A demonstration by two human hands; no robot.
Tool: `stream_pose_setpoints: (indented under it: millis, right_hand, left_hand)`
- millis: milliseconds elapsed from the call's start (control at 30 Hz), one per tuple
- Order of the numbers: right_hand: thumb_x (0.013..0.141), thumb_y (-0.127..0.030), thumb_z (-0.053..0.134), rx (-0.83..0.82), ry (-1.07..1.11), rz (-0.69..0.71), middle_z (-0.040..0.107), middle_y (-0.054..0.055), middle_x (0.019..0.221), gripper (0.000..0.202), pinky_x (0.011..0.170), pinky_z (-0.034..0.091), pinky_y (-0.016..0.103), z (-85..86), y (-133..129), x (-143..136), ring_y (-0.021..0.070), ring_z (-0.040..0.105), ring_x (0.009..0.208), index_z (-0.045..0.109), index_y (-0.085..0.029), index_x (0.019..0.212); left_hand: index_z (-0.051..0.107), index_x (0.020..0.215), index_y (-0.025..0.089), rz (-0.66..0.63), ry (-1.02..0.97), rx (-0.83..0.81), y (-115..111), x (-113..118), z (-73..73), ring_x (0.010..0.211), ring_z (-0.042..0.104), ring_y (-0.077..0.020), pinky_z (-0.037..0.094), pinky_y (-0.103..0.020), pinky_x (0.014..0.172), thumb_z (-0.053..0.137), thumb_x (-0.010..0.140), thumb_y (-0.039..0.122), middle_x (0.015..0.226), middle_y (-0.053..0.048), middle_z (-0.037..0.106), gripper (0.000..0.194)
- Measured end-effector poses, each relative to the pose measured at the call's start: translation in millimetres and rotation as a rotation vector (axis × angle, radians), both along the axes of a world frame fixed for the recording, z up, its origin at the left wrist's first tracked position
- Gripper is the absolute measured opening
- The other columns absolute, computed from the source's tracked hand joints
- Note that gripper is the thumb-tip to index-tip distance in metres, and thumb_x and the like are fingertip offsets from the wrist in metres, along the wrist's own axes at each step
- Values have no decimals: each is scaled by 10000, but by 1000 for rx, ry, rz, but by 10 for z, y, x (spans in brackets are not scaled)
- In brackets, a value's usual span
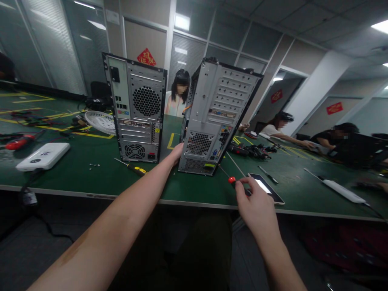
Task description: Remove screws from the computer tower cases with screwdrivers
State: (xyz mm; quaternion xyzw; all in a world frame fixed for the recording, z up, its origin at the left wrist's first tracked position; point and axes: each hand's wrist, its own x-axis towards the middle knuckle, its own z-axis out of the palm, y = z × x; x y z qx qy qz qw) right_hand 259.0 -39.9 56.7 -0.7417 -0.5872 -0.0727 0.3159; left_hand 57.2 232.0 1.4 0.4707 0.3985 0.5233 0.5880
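Observation:
Two computer towers stand upright on the green table, rear panels facing me. My left hand reaches against the left side of the right-hand computer tower; its fingers are hidden behind the case. My right hand is closed round the handle of a screwdriver with a red and black handle. The shaft points up and left to the lower right edge of that tower's rear panel; I cannot tell whether the tip touches a screw. Left of it is the other computer tower, with a yellow and black screwdriver lying in front.
A device with a lit screen lies beside my right hand, near a pen. Small screws and a white power bank are on the left. A white cabled tool lies right. Other people sit across the table and farther right.

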Motion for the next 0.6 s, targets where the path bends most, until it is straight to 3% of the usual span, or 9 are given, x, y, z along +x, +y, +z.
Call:
stream_pose_setpoints:
  millis: [67, 133, 200, 300, 400, 600]
  right_hand:
    - [949, -553, 511, -3, 117, 10, 661, 19, 705, 333, 597, 408, 322, -74, -20, -27, 230, 619, 597, 642, -250, 989]
    - [880, -500, 592, 15, 138, 46, 695, 40, 813, 302, 632, 457, 330, -157, -38, -40, 240, 661, 671, 619, -239, 1029]
    - [853, -395, 592, 82, 61, 97, 711, 80, 934, 248, 716, 505, 351, -222, -52, -30, 259, 697, 801, 625, -223, 1029]
    - [919, -314, 533, 193, -154, 162, 712, 122, 1042, 261, 782, 520, 365, -220, -67, 26, 260, 699, 876, 685, -191, 1092]
    - [1005, -307, 492, 183, -408, 200, 729, 121, 1052, 351, 713, 497, 339, -62, -73, 82, 235, 694, 796, 706, -171, 1247]
    - [1063, -338, 490, -151, -864, 128, 742, 90, 840, 312, 538, 295, 311, 408, -26, 30, 218, 686, 661, 746, -170, 1124]
  left_hand:
    - [835, 979, 209, 3, -18, 8, 3, 4, 1, 866, 770, -239, 605, -342, 856, 688, 879, 405, 850, -77, 812, 264]
    - [835, 994, 208, 10, -22, 7, 14, 7, -3, 888, 772, -241, 602, -342, 876, 697, 876, 399, 845, -77, 812, 263]
    - [833, 1018, 209, 15, -17, 3, 23, 6, -5, 900, 771, -241, 597, -345, 891, 696, 879, 396, 853, -77, 813, 270]
    - [832, 1024, 200, 30, 6, 12, 20, -1, 3, 900, 766, -239, 591, -345, 895, 696, 883, 404, 875, -80, 819, 282]
    - [836, 1023, 193, 28, 27, 16, -5, -5, 20, 903, 763, -239, 586, -341, 897, 702, 874, 399, 866, -76, 820, 288]
    - [842, 976, 189, 20, -22, 14, -49, 3, 31, 888, 761, -227, 580, -324, 867, 677, 890, 383, 862, -75, 823, 268]
